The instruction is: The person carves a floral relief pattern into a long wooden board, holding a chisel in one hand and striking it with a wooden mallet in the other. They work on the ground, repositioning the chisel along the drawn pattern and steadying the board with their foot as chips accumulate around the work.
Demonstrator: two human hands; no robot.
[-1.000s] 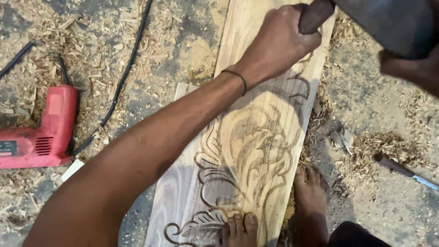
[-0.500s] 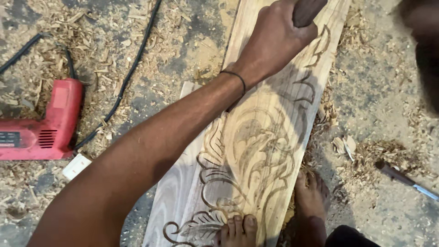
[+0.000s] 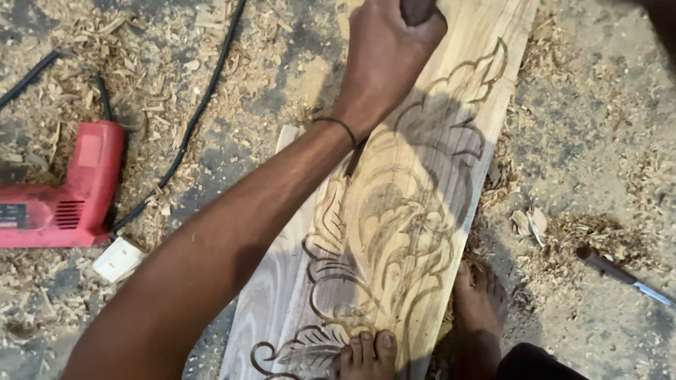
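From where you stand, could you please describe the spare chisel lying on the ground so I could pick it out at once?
Start from the long carved plank and go to its right, past the bare foot and the wood shavings. There lies the chisel, apart from the plank: dark handle, bright metal blade, the only slim tool on that side.

Dark label point(image 3: 15, 215) on red drill point(image 3: 67, 191)

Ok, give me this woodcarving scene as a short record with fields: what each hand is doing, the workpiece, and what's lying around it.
left hand: closed around a dark tool handle held over the plank
right hand: not clearly in view
workpiece: long wooden plank on the ground, carved with leaf scrolls
feet: bare toes on the plank's near end, other foot beside it
left of plank: red power drill, black cable
right of plank: chisel
ground: wood shavings
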